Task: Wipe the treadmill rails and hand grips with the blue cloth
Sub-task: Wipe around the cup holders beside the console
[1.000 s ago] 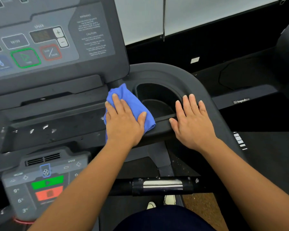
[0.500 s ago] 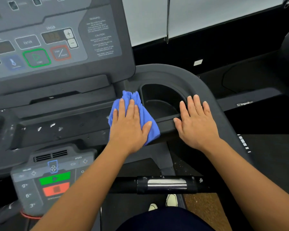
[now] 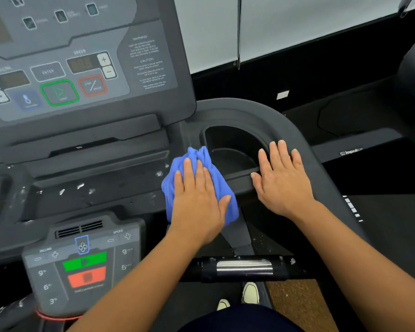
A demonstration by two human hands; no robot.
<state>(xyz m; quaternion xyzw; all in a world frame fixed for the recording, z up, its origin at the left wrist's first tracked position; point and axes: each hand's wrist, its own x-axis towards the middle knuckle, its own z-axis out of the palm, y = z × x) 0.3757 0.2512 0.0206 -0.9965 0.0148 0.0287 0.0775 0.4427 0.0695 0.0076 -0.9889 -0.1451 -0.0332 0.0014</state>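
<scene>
Blue cloth [image 3: 198, 156] mostly under left hand [image 3: 198, 207]; warning text [image 3: 147, 64] illegible.

Far left, a grey console panel [image 3: 134, 101], with a green-ringed start button [image 3: 59, 92] just left of a red-ringed stop button [image 3: 92, 85] and, above these, a speed display [image 3: 82, 63] beside a plus key [image 3: 104, 59]. At its right edge, small warning text [image 3: 146, 65] (too blurred to read). Near left, a smaller keypad [image 3: 46, 283] bearing a fan icon [image 3: 82, 246], a green bar [image 3: 84, 261] over a red bar [image 3: 86, 277]. Centre, a dark cup recess [image 3: 230, 144]. Far right, white wall panels [image 3: 297, 27], a hanging cord [image 3: 238, 32], a white tag [image 3: 282, 94], an "impulse" logo [image 3: 351, 151]. Near right, brown speckled floor [image 3: 297, 305]
</scene>
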